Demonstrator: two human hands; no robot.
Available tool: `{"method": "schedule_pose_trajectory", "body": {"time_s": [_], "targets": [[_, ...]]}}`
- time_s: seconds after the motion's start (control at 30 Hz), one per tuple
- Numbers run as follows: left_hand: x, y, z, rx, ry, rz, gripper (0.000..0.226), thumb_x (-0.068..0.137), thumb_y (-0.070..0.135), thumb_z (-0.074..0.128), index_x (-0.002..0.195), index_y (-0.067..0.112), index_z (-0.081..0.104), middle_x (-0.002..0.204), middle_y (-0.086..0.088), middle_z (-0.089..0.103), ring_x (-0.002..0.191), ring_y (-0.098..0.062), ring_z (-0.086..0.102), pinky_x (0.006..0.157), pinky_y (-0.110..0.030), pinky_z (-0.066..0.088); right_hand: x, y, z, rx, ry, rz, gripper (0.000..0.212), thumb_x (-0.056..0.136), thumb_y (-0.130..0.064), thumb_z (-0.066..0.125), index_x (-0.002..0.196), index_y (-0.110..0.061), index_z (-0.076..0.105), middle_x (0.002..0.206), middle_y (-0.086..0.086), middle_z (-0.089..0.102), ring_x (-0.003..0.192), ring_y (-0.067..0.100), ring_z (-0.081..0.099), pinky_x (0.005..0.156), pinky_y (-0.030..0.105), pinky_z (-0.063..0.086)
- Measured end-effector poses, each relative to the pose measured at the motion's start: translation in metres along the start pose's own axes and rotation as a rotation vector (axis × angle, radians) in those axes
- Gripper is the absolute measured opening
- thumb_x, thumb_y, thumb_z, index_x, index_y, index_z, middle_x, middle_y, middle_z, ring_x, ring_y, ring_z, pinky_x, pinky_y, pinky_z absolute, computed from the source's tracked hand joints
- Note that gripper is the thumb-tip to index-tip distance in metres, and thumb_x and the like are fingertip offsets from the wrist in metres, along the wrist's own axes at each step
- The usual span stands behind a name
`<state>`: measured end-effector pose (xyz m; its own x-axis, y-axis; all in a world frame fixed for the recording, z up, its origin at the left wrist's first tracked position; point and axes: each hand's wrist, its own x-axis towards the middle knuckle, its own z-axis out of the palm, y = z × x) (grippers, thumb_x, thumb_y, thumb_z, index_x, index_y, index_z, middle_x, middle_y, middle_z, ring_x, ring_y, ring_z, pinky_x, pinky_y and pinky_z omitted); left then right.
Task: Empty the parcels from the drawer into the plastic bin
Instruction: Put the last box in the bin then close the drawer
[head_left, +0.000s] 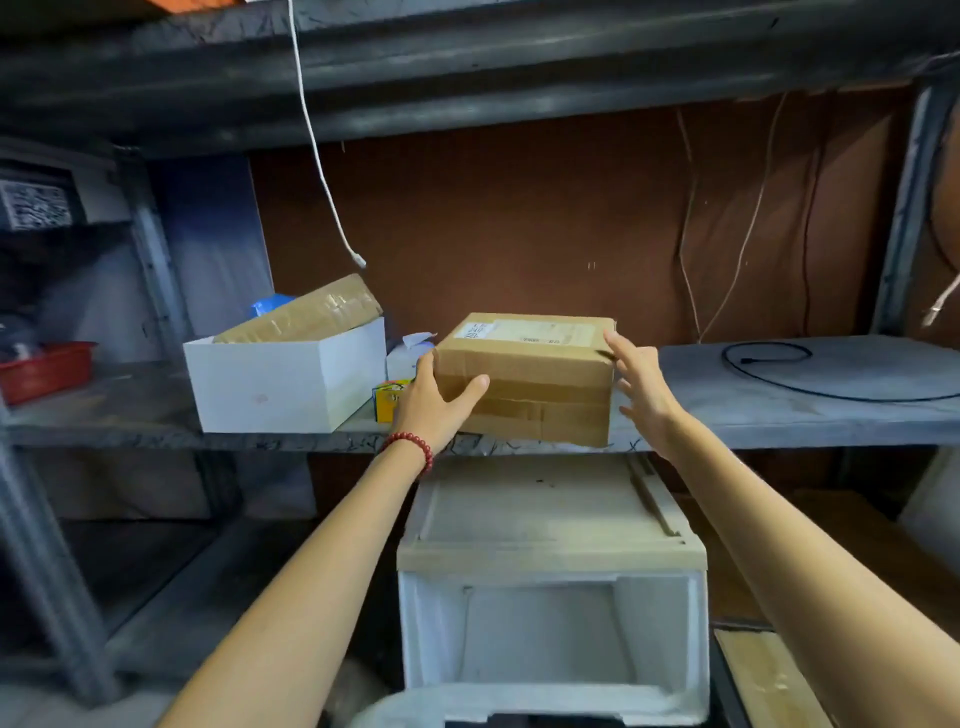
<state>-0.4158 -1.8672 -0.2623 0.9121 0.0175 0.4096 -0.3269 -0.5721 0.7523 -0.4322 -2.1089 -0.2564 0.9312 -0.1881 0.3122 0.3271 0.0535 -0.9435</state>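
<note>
The print on the pale label atop the cardboard parcel (524, 384) was too blurred to read. The parcel's left side was hidden behind the left hand (431, 410). That hand gripped the near left corner, its thumb lying across the taped front face and its fingers wrapped round the edge. A red bead bracelet (415, 447) circled its wrist.

The right hand (641, 389) stood at the parcel's right side with straight, spread fingers, holding nothing. One fingertip reached the upper right corner, but whether the palm touched the cardboard could not be told.

The parcel sat on the front edge of a grey shelf (779, 410). Directly below it stood a white plastic drawer unit (550, 525) with a flat beige top. Its drawer (550, 639) was pulled out, the inside washed out and the front lip cut off by the frame.

Left of the parcel was a white bin (280, 384) with a second parcel (311, 317) lying tilted in it. Something blue (270, 304) behind the bin was mostly hidden. A small yellow box (387, 402) and a crumpled white item (405, 356) were wedged between the parcel and the bin, both partly covered.

Right of the parcel a thin black cable (857, 399) curved across the shelf. Above and to the parcel's left hung a white cord (316, 150).
</note>
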Motion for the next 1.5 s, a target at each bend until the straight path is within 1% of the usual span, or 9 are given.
{"method": "schedule_pose_trajectory", "body": {"time_s": [0.3,0.47,0.6,0.73,0.8,1.0,1.17,1.3,1.5], "targets": [[-0.127,-0.071,-0.014,-0.053,0.068,-0.029,0.07,0.078,0.058,0.065,0.136,0.027,0.039,0.124,0.003,0.061,0.106,-0.017,0.063,0.095,-0.04,0.05,-0.101,0.056,0.019,-0.068,-0.082,-0.016,0.101,0.07,-0.084,0.051,0.129,-0.002,0.043,0.141,0.014,0.041,0.123,0.023,0.049,0.097,0.036,0.041],[-0.18,-0.107,-0.011,-0.071,0.03,-0.061,0.066,0.082,0.047,0.067,0.139,0.03,0.039,0.123,0.004,0.061,0.087,-0.009,0.068,0.084,-0.033,0.056,-0.14,0.107,0.021,-0.055,-0.069,0.04,0.038,0.09,-0.057,0.047,0.081,-0.022,0.035,0.101,-0.004,0.039,0.091,-0.003,0.045,0.087,0.024,0.029],[-0.203,-0.136,-0.002,-0.098,-0.013,-0.174,0.071,0.081,0.043,0.071,0.141,0.03,0.037,0.114,0.009,0.06,0.087,-0.007,0.065,0.08,-0.027,0.054,-0.166,0.144,0.02,-0.143,-0.08,0.057,0.031,0.1,-0.045,0.039,0.092,-0.016,0.037,0.089,-0.008,0.037,0.067,-0.015,0.044,0.077,0.014,0.038],[-0.212,-0.159,0.009,-0.205,-0.054,-0.262,0.08,0.078,0.036,0.075,0.144,0.028,0.031,0.119,0.001,0.061,0.094,-0.013,0.066,0.08,-0.03,0.056,-0.182,0.181,0.016,-0.089,-0.142,0.162,0.058,0.092,-0.06,0.041,0.112,-0.006,0.043,0.113,0.007,0.052,0.119,0.025,0.047,0.097,0.035,0.039],[-0.216,-0.171,0.012,-0.275,-0.06,-0.315,0.08,0.079,0.028,0.075,0.144,0.026,0.028,0.118,0.001,0.061,0.093,-0.009,0.066,0.076,-0.023,0.055,-0.187,0.195,0.018,-0.065,-0.121,0.225,0.051,0.093,-0.057,0.042,0.113,-0.01,0.044,0.119,0.012,0.054,0.122,0.032,0.045,0.093,0.038,0.04],[-0.228,-0.205,0.029,-0.258,-0.12,-0.344,0.068,0.081,0.026,0.072,0.134,0.032,0.03,0.1,0.02,0.06,0.08,0.004,0.065,0.062,-0.008,0.05,-0.193,0.248,0.018,-0.05,-0.073,0.302,0.035,0.079,-0.065,0.048,0.097,-0.035,0.051,0.083,-0.023,0.06,0.076,-0.006,0.057,0.079,0.029,0.04],[-0.216,-0.214,0.05,-0.293,-0.112,-0.35,0.073,0.076,0.03,0.076,0.134,0.031,0.032,0.102,0.016,0.065,0.086,0.008,0.064,0.069,-0.007,0.049,-0.22,0.289,0.004,0.004,-0.119,0.426,0.067,0.066,-0.081,0.05,0.123,-0.048,0.049,0.132,-0.013,0.055,0.119,0.009,0.055,0.087,0.031,0.045],[-0.211,-0.217,0.066,-0.267,-0.112,-0.333,0.067,0.077,0.031,0.076,0.13,0.03,0.035,0.099,0.02,0.064,0.083,0.018,0.059,0.065,-0.001,0.044,-0.218,0.305,-0.003,-0.063,-0.136,0.444,0.091,0.065,-0.089,0.046,0.142,-0.042,0.038,0.129,-0.01,0.059,0.105,0.007,0.059,0.08,0.029,0.046],[-0.216,-0.229,0.076,-0.241,-0.164,-0.398,0.065,0.075,0.044,0.073,0.128,0.037,0.037,0.101,0.019,0.067,0.098,0.005,0.06,0.075,-0.01,0.041,-0.205,0.315,-0.013,0.03,-0.029,0.49,0.076,0.075,-0.08,0.037,0.137,-0.038,0.05,0.092,-0.007,0.069,0.071,0.004,0.059,0.064,0.025,0.037]]}}
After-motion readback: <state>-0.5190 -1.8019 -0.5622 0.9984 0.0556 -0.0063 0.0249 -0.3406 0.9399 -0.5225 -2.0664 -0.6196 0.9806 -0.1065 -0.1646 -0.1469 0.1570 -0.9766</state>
